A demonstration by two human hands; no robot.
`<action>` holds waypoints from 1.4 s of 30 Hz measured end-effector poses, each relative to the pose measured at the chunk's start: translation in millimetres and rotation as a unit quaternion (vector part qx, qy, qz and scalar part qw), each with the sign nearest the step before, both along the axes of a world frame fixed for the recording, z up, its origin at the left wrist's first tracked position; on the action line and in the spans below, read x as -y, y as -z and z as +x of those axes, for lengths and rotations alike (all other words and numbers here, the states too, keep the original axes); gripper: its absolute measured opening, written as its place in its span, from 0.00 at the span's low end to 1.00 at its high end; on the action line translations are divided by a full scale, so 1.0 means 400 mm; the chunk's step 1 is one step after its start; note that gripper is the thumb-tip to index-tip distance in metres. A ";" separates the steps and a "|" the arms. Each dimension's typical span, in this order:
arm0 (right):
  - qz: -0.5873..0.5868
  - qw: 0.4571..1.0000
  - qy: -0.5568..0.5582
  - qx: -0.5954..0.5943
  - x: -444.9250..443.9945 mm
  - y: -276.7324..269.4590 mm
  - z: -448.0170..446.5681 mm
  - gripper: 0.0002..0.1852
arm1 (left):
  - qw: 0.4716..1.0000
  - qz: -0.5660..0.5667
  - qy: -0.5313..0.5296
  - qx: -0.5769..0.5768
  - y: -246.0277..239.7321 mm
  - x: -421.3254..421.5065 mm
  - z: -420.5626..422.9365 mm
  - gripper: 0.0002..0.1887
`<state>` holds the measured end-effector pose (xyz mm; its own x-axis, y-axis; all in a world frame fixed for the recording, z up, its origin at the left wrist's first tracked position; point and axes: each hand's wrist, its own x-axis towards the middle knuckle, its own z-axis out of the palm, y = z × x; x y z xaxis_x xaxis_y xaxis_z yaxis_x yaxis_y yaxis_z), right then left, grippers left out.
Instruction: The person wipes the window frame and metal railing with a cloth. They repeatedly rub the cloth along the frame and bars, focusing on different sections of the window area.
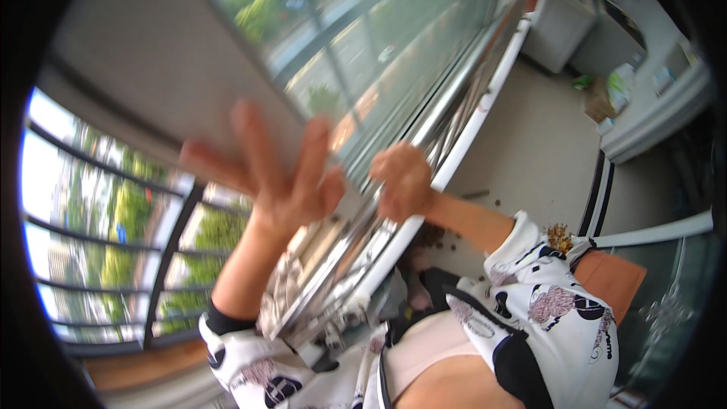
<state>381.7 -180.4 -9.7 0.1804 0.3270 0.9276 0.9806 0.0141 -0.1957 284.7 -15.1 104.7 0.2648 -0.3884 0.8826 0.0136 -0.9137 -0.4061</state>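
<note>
My left hand (281,182) is raised with its fingers spread. It overlaps a broad grey upright panel (153,57) between the windows, but motion blur hides whether it touches. My right hand (403,182) has its fingers curled, at the metal rails (437,130) along the window side. Whether something lies inside those fingers is hidden. A glass window pane (409,51) rises beyond the hands. Both forearms come out of white printed sleeves, and the left one has a black cuff.
Black window bars (159,261) curve at the left. A white rail (483,96) runs diagonally past my right hand. Bundled cloth (284,289) lies by the sill. On the floor (511,125) stands a cardboard box (599,101) beside a plastic bag (621,85); a grey cabinet (559,23) is farther back.
</note>
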 end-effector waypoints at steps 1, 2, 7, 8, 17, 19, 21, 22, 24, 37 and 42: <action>0.005 1.000 -0.003 0.004 -0.001 0.006 0.008 0.10 | 0.999 0.038 0.000 -0.036 -0.004 -0.020 -0.015 0.28; -0.012 1.000 0.001 0.001 -0.002 0.010 0.016 0.11 | 0.998 0.051 0.023 0.006 -0.005 -0.040 -0.030 0.30; -0.007 0.998 0.000 0.059 -0.003 0.012 0.013 0.09 | 0.963 -0.132 0.184 0.146 -0.015 -0.201 -0.078 0.33; -0.019 0.999 0.006 0.044 -0.002 0.007 0.008 0.09 | 0.948 -0.189 0.225 0.125 0.003 -0.220 -0.062 0.29; -0.063 0.995 0.035 0.068 -0.003 0.000 -0.055 0.14 | 0.397 -0.510 0.761 -0.057 0.049 -0.123 -0.033 0.39; -0.068 0.995 0.038 0.065 -0.004 0.003 -0.059 0.15 | 0.563 -0.505 0.654 0.012 0.040 -0.116 -0.033 0.38; -0.076 0.994 0.051 0.052 -0.007 0.007 -0.055 0.15 | 0.787 -0.465 0.389 0.112 0.051 -0.127 -0.018 0.37; -0.077 0.994 0.045 0.057 -0.007 0.009 -0.054 0.15 | 0.838 -0.411 0.334 0.132 0.063 -0.133 -0.008 0.36; -0.088 0.993 0.045 0.064 -0.011 0.010 -0.048 0.15 | 0.862 -0.395 0.291 0.131 0.086 -0.145 0.017 0.35; -0.095 0.995 0.021 0.008 0.006 0.004 -0.013 0.14 | 0.964 -0.252 0.078 -0.027 0.089 -0.188 -0.212 0.12; -0.122 0.991 0.027 0.052 -0.005 -0.052 -0.057 0.14 | 0.709 -0.283 -0.217 -0.609 0.200 -0.211 -0.475 0.17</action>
